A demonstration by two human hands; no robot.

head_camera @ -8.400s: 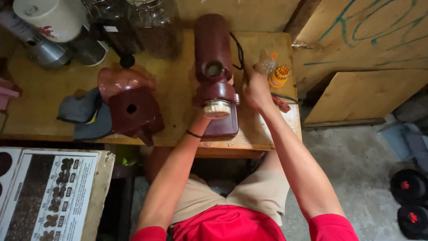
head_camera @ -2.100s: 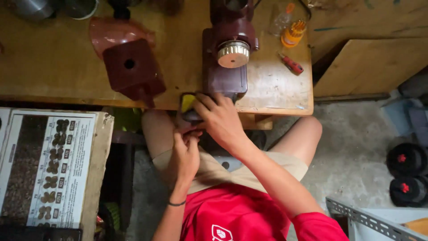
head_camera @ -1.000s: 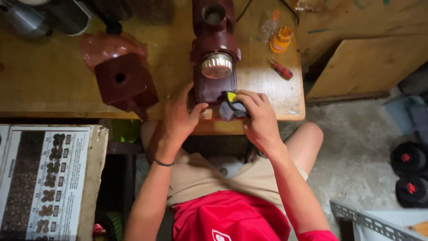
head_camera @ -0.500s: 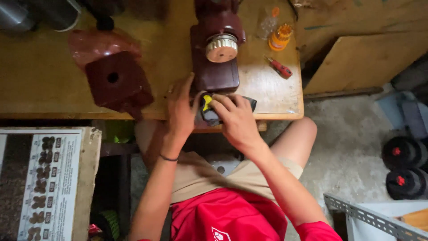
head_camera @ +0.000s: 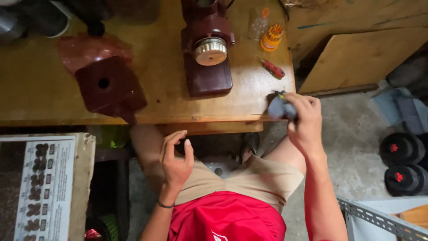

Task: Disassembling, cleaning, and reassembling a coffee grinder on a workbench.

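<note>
My right hand (head_camera: 302,120) is closed on a grey cloth with a bit of yellow (head_camera: 277,107), held at the right front corner of the wooden table (head_camera: 40,98). My left hand (head_camera: 175,157) hovers empty over my lap below the table edge, fingers loosely curled and apart. A dark red machine with a round metal knob (head_camera: 208,58) stands on the table in front of me. A dark red square hopper with a hole (head_camera: 109,88) lies to its left.
A small red-handled screwdriver (head_camera: 273,68) and an orange holder of bits (head_camera: 271,37) lie right of the machine. Metal containers stand at the far left. Dumbbells (head_camera: 403,163) sit on the concrete floor at right, a printed board (head_camera: 40,178) at lower left.
Both hands have left the machine's front. My right hand carried the cloth rightward to the table corner, and my left hand dropped to my lap.
</note>
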